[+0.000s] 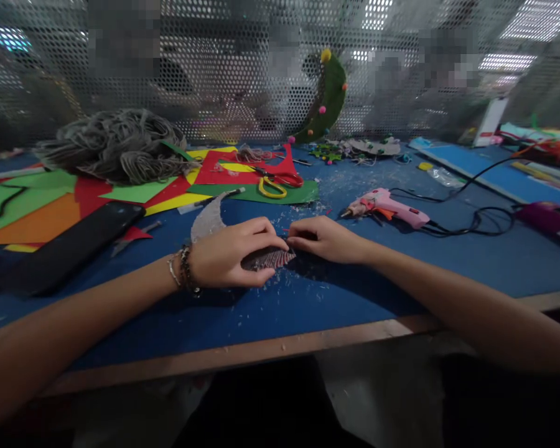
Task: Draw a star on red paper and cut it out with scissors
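Note:
A pale grey crescent-shaped piece [207, 219] lies on the blue table, its middle covered by my left hand [236, 254]. Its near tip carries red and whitish stripes [280, 259] and shows between my left thumb and fingers, which are closed around it. At that same tip, my right hand [324, 239] is closed in a pinch. Whatever sits between the right fingertips is too small to make out. Tiny pale scraps are scattered around both hands.
A pink glue gun [396, 206] with a black cord lies to the right. Yellow-and-red scissors [273, 186] rest on coloured sheets. A black phone [81, 246] is at left, below a grey yarn heap [121, 146]. A green crescent with pompoms [332, 93] leans against the perforated screen.

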Demonstrator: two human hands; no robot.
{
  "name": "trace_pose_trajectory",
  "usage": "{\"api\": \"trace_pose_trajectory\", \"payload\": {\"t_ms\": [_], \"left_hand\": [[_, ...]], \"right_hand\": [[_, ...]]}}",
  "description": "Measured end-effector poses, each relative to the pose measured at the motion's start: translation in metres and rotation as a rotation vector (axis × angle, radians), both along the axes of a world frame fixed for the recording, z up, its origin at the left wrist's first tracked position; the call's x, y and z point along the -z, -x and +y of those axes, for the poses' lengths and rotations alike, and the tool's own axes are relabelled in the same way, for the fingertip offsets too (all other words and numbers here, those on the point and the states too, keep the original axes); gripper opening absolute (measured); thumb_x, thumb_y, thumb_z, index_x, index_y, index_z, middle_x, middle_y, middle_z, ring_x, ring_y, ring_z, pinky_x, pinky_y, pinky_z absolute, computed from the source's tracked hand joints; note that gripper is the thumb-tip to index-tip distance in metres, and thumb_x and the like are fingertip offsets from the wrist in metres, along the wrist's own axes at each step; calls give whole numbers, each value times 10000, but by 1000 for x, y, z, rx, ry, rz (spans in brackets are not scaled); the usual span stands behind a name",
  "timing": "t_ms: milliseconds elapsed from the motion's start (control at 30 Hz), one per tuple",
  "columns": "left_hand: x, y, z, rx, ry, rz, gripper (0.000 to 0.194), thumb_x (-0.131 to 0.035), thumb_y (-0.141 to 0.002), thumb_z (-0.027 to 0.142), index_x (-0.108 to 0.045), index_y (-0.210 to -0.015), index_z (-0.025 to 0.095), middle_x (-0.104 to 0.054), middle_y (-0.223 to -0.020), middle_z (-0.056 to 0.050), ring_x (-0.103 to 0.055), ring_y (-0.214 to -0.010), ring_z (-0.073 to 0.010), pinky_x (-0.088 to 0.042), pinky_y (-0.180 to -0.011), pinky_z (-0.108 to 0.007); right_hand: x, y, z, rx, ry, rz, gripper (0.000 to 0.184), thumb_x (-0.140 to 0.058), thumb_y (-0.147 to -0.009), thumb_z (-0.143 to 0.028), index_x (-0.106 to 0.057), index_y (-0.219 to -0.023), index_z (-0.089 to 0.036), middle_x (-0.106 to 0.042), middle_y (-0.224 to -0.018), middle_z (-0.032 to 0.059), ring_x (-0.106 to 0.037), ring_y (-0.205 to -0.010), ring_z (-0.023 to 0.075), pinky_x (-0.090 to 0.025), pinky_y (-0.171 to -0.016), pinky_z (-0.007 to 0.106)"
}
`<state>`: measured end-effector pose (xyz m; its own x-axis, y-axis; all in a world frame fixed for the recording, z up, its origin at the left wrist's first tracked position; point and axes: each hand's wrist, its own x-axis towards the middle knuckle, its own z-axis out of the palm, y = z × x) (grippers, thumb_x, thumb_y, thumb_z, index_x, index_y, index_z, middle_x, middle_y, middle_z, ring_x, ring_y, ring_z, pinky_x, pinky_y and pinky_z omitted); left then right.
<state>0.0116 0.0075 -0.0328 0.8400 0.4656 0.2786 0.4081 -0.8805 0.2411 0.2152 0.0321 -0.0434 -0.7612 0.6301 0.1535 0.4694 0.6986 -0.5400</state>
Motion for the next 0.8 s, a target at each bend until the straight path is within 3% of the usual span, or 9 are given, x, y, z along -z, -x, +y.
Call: {"api": "trace_pose_trajectory", "payload": {"t_ms": [100,233,433,600,800], "left_hand": [[-4,2,-2,-13,-56,-14,316,-306,-815,179,-529,-1031,120,-567,-967,-89,-536,-859,-149,-419,-766,-254],[-3,3,-5,-150,-118,8,380,-217,-851,207,-527,-1049,109,-611,-940,-89,-570,-844,-158,-435,-732,-260],[-1,2,-5,-295,-145,-10,379,-268,-887,339,-585,-1017,176,-658,-918,-39,-611,-813,-179,-433,-659,-265],[-5,-2,-7,-394,-152,-16,349,-300,-874,305,-612,-973,182,-668,-934,-33,-615,-852,-201,-431,-654,-275],[-5,-7,-7,-400,-148,94,317,-320,-879,296,-598,-992,194,-667,-947,-24,-619,-830,-191,-420,-606,-255]], "right_hand": [[-2,0,-4,1,24,60,211,-391,-830,-245,-431,-644,-153,-401,-570,-33,-343,-536,74,-275,-515,190],[-2,3,-10,-15,-74,71,205,-379,-830,-219,-392,-631,-169,-391,-571,-33,-328,-530,78,-272,-527,198],[-2,7,-17,-17,-182,67,229,-317,-849,-209,-331,-621,-185,-371,-559,-32,-315,-501,80,-265,-514,197],[-2,8,-21,45,-188,50,254,-316,-856,-228,-313,-605,-186,-349,-517,-43,-310,-454,68,-241,-473,180],[0,5,-22,73,-265,-16,263,-346,-856,-253,-373,-607,-172,-361,-511,-39,-331,-448,67,-224,-467,183]]}}
